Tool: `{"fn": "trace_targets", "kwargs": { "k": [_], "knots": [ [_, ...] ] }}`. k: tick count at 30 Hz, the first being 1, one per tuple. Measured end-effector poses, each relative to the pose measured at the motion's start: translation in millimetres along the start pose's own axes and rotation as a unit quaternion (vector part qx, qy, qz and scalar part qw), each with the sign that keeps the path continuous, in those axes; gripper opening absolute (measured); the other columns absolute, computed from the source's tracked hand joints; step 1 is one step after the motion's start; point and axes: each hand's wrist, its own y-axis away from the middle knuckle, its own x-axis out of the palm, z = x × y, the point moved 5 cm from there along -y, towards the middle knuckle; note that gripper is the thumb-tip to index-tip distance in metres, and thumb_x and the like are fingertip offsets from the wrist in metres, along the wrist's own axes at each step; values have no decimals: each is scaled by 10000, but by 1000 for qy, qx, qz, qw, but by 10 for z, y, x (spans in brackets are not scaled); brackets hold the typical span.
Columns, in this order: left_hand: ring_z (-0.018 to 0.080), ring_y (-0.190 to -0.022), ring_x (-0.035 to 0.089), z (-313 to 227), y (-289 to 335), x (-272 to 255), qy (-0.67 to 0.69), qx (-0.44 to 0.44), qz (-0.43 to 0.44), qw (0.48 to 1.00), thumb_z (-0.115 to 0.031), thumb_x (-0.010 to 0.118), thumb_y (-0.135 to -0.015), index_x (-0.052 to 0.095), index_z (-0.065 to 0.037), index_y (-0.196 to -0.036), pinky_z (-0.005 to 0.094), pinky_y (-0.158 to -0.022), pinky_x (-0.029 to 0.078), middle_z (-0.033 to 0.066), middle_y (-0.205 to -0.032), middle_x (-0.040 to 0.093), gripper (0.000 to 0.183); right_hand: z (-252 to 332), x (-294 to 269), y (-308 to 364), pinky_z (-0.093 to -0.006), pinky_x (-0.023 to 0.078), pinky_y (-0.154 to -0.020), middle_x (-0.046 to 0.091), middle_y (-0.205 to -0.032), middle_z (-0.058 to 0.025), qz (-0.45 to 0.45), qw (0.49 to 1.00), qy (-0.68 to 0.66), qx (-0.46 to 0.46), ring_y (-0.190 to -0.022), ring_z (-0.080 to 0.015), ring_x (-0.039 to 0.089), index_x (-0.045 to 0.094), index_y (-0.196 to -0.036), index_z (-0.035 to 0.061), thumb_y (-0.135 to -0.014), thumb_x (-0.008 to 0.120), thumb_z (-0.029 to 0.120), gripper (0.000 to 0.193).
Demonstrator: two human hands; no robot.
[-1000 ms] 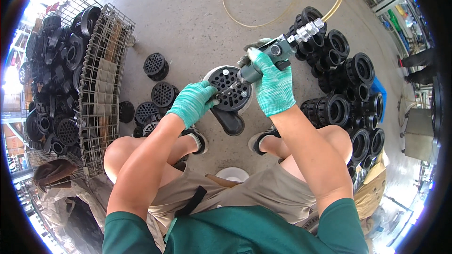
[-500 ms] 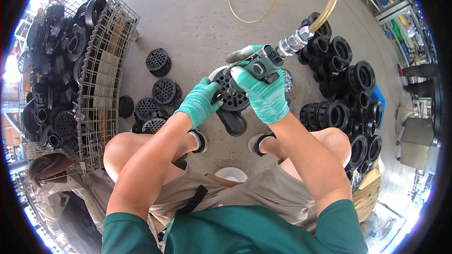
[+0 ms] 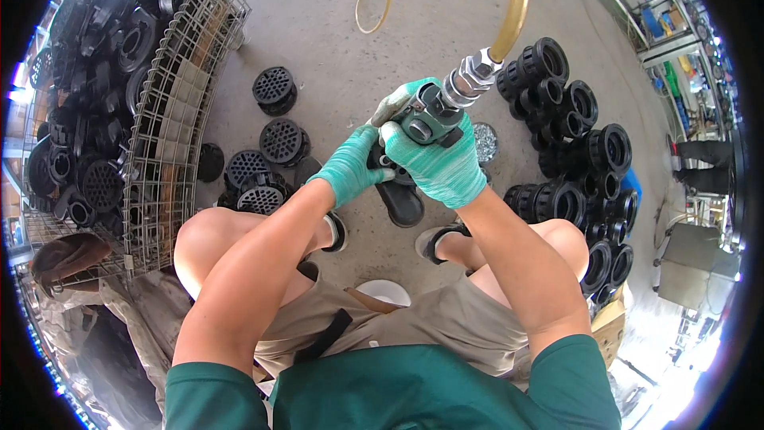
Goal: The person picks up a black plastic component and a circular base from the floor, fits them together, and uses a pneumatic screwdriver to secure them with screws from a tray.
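Note:
My right hand (image 3: 438, 155), in a green-and-grey work glove, is wrapped round a dark pneumatic tool (image 3: 426, 121). A metal coupling (image 3: 471, 78) joins the tool to a yellowish air hose (image 3: 513, 0). Close against it, my left hand (image 3: 356, 166), gloved alike, has its fingers curled on a black plastic part (image 3: 380, 158) under the tool. Both hands hide most of that part and the tool's tip. A rounded black arm or pedal-like piece (image 3: 401, 204) sticks out below, toward me.
Black perforated round parts (image 3: 280, 142) stand on the floor at left, beside a wire cage (image 3: 171, 103) full of black parts. Stacks of black ribbed rings (image 3: 563, 199) line the right. A round container of small metal pieces (image 3: 485, 142) sits just right of my hands.
My left hand has moved up and right, close to my right hand. The tool has shifted slightly left and down, and the perforated face under it is now mostly covered.

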Motion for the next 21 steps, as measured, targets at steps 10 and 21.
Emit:
{"fn": "trace_targets", "kwargs": {
  "k": [10,21],
  "knots": [
    [162,-1250,528,164,-367,-204,-54,67,130,988,-132,600,-975,435,-133,-1463,333,-1048,482,34,-1411,521,515,-62,136,-18,-321,552,-809,676,-958,-54,47,989,131,-43,-864,-152,644,596,-1029,68,-782,672,-25,275],
    [194,-1170,567,137,-340,-319,-346,193,86,914,68,775,-744,284,-105,-1563,348,-1086,465,61,-1320,609,971,-25,56,-58,-289,556,-770,678,-910,-13,44,994,98,-13,-815,-101,627,638,-1031,53,-803,721,-3,249]
  ]
}}
